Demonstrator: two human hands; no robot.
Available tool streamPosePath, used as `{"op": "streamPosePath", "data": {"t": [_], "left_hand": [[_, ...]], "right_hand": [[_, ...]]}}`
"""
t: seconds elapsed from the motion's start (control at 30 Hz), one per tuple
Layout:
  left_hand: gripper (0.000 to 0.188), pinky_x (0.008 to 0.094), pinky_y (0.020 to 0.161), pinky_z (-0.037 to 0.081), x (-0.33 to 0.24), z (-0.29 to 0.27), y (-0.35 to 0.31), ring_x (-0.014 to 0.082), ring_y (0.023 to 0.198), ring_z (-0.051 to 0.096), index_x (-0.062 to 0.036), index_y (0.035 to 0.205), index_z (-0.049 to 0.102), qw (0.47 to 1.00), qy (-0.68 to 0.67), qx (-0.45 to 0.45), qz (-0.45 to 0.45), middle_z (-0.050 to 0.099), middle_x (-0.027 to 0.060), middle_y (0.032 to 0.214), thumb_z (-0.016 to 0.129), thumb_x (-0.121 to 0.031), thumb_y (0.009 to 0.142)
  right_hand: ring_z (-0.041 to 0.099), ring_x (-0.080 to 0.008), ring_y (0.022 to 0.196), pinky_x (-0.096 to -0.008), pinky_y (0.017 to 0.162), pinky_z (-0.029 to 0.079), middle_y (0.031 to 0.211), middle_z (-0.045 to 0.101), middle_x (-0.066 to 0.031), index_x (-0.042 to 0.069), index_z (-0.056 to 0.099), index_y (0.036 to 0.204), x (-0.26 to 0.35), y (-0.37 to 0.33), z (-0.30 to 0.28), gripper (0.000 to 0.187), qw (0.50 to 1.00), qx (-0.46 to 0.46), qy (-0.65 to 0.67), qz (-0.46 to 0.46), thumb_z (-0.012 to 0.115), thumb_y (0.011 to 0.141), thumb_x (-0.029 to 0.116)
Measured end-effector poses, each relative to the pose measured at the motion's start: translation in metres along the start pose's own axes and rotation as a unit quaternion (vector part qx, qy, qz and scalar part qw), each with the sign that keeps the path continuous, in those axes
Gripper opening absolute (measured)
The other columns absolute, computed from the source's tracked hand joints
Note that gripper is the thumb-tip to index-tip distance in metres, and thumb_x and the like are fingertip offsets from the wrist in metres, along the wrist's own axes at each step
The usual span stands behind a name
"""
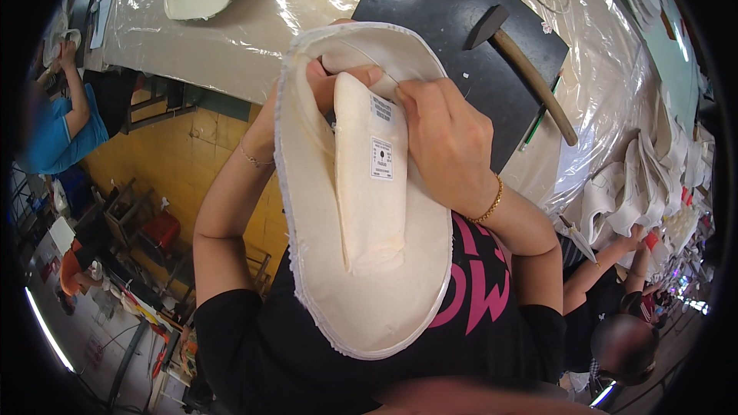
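The person holds a large cream-coloured fabric shoe upper, oval in shape with a raw stitched edge, up in front of the chest, above the near edge of the worktop. Inside it lies a long cream padded tongue piece with small white labels on it.

The right hand comes from the lower right, the forearm bent upward, with a gold bead bracelet on the wrist. Its fingers are curled over the upper right rim of the shoe upper, and the fingertips press on the top of the tongue piece; the grip is closed on the fabric.

The left hand is mostly hidden behind and inside the upper part of the shoe upper. Only some fingers show in the opening, bent against the top end of the tongue piece. Its grip seems clamped on the rim, with the forearm going down to the left and a thin bracelet on the wrist.

Behind the hands, on the worktop covered with clear plastic sheet, there is a black rectangular mat. A hammer with a wooden handle lies across it.
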State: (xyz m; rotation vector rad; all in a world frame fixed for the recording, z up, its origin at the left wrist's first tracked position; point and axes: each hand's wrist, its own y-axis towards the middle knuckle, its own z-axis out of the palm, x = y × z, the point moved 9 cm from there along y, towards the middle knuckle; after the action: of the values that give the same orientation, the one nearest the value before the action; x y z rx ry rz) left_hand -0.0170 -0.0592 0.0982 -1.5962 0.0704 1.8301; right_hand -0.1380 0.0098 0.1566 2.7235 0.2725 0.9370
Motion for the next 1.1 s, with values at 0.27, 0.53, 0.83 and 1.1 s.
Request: {"op": "streamPosePath", "data": {"t": [0.27,0.53,0.83,1.1], "left_hand": [[0.033,0.0226,0.072,0.051,-0.011,0.005,0.004,0.0075,0.085,0.061,-0.0037,0.114,0.063,1.000,-0.020,-0.006,0.008,0.068,0.0019,0.095,0.075,-0.012,0.084],[0.033,0.0226,0.070,0.051,-0.012,0.005,0.007,0.0075,0.083,0.061,-0.0035,0.111,0.064,1.000,0.016,-0.007,0.013,0.068,0.0020,0.093,0.077,-0.013,0.082],[0.033,0.0226,0.068,0.050,-0.014,0.002,0.008,0.0075,0.080,0.061,-0.0032,0.108,0.066,0.998,0.054,-0.018,0.021,0.068,0.0021,0.090,0.079,-0.014,0.080],[0.030,0.0238,0.066,0.049,-0.020,-0.003,0.012,0.0081,0.075,0.060,-0.0025,0.102,0.069,0.993,0.107,-0.009,0.051,0.068,0.0021,0.084,0.079,-0.017,0.079]], "right_hand": [[0.065,-0.0258,0.065,-0.0338,0.055,0.051,0.082,0.062,-0.0077,0.006,0.063,0.094,0.007,0.010,-0.017,0.011,0.997,0.064,-0.046,0.017,0.070,0.085,0.007],[0.062,-0.0207,0.058,-0.0308,0.048,0.046,0.072,0.055,-0.0079,0.004,0.054,0.080,0.018,0.017,-0.018,0.018,0.984,0.110,-0.138,-0.021,0.066,0.067,0.002],[0.061,-0.0213,0.057,-0.0323,0.048,0.045,0.074,0.055,-0.0085,0.004,0.053,0.083,0.013,0.012,-0.011,0.014,0.990,0.078,-0.118,-0.020,0.064,0.074,0.004],[0.059,-0.0234,0.052,-0.0344,0.048,0.044,0.074,0.057,-0.0071,0.005,0.057,0.087,0.007,0.011,-0.008,0.010,0.995,0.044,-0.095,-0.005,0.066,0.086,0.009]]}}
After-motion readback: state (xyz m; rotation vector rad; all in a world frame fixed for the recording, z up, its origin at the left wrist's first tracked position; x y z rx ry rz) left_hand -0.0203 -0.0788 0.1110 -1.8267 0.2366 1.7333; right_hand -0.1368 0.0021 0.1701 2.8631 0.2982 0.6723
